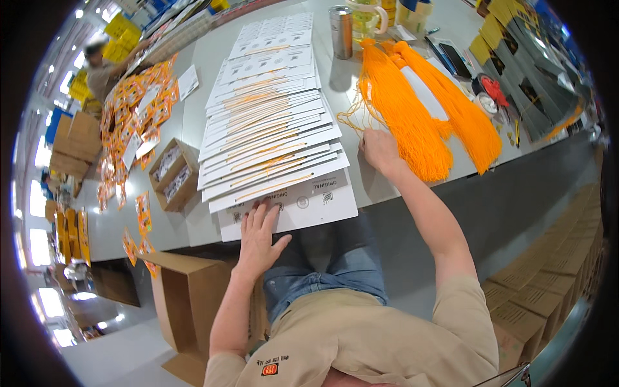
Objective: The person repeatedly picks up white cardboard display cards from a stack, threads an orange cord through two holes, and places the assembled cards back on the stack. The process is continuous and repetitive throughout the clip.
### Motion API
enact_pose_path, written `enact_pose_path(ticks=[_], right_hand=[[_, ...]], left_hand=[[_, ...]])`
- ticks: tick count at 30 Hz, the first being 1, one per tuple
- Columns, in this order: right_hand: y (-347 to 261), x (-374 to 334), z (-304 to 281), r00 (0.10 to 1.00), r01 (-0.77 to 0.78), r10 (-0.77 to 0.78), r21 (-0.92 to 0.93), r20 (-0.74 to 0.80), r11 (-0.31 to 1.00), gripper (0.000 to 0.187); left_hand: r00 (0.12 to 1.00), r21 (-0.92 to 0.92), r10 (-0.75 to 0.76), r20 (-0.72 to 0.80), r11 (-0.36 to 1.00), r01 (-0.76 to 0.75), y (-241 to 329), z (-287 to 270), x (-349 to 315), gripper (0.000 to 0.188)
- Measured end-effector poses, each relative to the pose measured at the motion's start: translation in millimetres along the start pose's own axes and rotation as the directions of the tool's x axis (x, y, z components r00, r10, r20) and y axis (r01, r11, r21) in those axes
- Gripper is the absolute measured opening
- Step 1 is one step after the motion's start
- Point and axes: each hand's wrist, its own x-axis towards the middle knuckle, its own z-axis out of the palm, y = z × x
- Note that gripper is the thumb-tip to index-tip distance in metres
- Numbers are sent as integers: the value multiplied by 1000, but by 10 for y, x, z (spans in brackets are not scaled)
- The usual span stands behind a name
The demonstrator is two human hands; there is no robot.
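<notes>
While the left hand [259, 233] rests spread and relaxed on the near edge of the nearest card [319, 205], it grasps nothing; its thumb stands apart from the fingers. This card reaches the front edge of the table [377, 188], and whether it sticks out a little I cannot say. Behind it the other cards [258, 122] overlap in a long row, going away from the person, with thin orange cords across many of them.

The right hand [379, 151] is just beside the right edge of the row. Its fingers are bent together at loose threads [351, 119] of the tassels [403, 119], but I cannot tell if they pinch one. The tassels lie in two orange bundles, the nearer ends close to the front edge. Between them and the row, a strip of bare table gives room to the right hand.

On the left, a small box [187, 197] stands near the cards with a narrow gap. Beyond it spread orange packets [138, 103]. Below the edge, an open carton [209, 303] is beside the left forearm.
</notes>
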Motion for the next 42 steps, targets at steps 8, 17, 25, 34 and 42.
enact_pose_path(ticks=[8,17,25,34,42], right_hand=[[78,-555,-123,998,-28,18,181,56,983,20],[70,-24,-53,932,339,-337,8,135,941,15],[83,-225,-22,915,397,-373,-167,155,903,13],[-34,-981,-142,978,194,-198,63,63,979,11],[-608,-1342,-607,981,196,-185,310,-64,930,7]], left_hand=[[988,-21,86,-126,996,-89,-61,42,-35,61],[985,-10,134,-106,991,-136,-141,-20,-35,57],[979,-26,185,-85,982,-188,-142,-203,44,41],[939,-69,237,-249,963,-262,-124,-109,-353,18],[977,-475,201,-70,855,-210,202,351,-899,28]])
